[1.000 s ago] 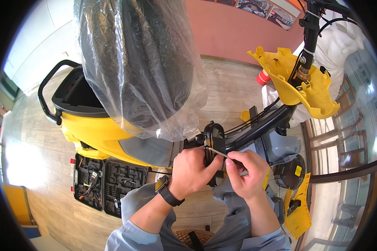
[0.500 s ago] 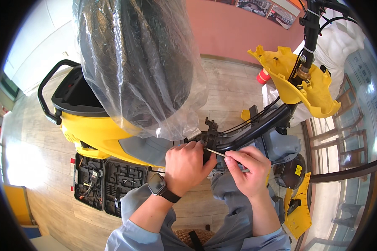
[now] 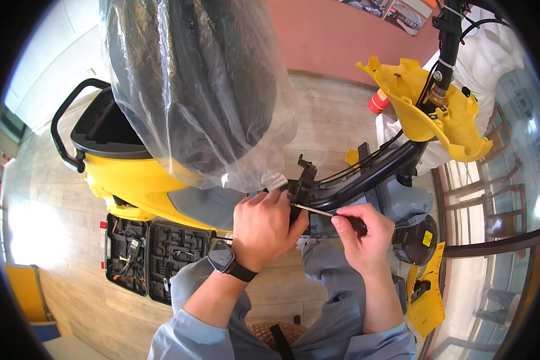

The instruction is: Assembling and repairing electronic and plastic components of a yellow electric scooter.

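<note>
My left hand (image 3: 267, 223) has its fingers wrapped round a black part, mostly hidden under them, beside a black bracket (image 3: 305, 180) on the frame tube (image 3: 360, 183) of a partly assembled yellow vehicle (image 3: 144, 186). My right hand (image 3: 363, 231) grips the handle of a screwdriver (image 3: 317, 211), whose shaft points left into the black part by my left thumb; its tip is too small to make out. Above my left hand, clear plastic wrap covers a large dark object (image 3: 192, 78). Thin black cables run along the tube above the screwdriver.
A yellow cowl (image 3: 405, 96) surrounds the steering column (image 3: 450, 39). An open toolcase (image 3: 177, 252) lies lower left, a loose yellow panel (image 3: 426, 306) lower right. A red cylinder (image 3: 378, 101) stands near the pink wall (image 3: 336, 42); a glass panel (image 3: 513, 168) borders the right.
The black oval part seen upright in my left hand has turned out of sight under it. My right hand and screwdriver have shifted up and right. The whole view sits slightly higher.
</note>
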### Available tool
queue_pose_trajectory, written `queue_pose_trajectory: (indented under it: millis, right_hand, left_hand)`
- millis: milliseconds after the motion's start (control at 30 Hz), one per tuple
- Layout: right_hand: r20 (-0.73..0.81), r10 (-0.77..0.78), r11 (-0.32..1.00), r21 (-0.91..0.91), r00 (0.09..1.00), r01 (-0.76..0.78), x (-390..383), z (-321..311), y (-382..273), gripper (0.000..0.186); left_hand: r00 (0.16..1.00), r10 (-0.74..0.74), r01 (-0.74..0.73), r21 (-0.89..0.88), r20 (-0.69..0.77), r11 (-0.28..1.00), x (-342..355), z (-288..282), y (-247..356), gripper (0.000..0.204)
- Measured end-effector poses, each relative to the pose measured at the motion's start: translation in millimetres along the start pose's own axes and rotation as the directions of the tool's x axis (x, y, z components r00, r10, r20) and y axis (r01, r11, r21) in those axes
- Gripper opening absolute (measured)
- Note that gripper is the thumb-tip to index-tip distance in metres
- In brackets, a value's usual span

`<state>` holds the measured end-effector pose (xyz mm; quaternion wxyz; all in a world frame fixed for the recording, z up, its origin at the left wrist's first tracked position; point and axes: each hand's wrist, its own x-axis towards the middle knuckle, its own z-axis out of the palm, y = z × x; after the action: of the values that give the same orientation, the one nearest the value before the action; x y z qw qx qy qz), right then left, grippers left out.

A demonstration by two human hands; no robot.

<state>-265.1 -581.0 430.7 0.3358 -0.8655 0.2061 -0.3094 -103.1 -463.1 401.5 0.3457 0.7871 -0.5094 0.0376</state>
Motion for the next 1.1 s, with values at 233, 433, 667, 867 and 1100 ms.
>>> queue_pose_trajectory:
  millis: [233, 433, 667, 867, 1100]
  right_hand:
    - [0.029, -0.028, 0.998, 0.064, 0.999, 0.026, 3.2, -3.4, -0.4, 0.020]
    - [0.020, 0.002, 0.999, 0.045, 1.000, -0.003, 0.5, -2.3, -0.8, 0.018]
    - [0.030, -0.166, 0.981, -0.097, 0.986, 0.168, 4.1, -5.2, 4.8, 0.021]
    - [-0.037, -0.022, 0.988, 0.153, 0.999, 0.028, -0.8, 2.0, 3.7, 0.024]
    - [0.038, -0.173, 0.978, -0.108, 0.984, 0.176, 2.5, -7.2, 6.0, 0.024]
  left_hand:
    - [1.000, -0.001, 0.001, -0.022, 0.002, 1.000, -1.1, 2.3, 3.1, 0.035]
    - [1.000, -0.005, 0.005, 0.020, 0.000, 1.000, -0.7, -0.5, 1.9, 0.030]
    - [1.000, 0.008, -0.009, -0.032, -0.020, 0.999, -0.2, 3.2, 4.9, 0.038]
    - [1.000, -0.009, 0.008, -0.035, -0.025, 0.999, -0.9, 2.8, 3.9, 0.037]
    - [1.000, 0.007, -0.007, -0.009, -0.017, 1.000, -0.3, 3.2, 4.2, 0.034]
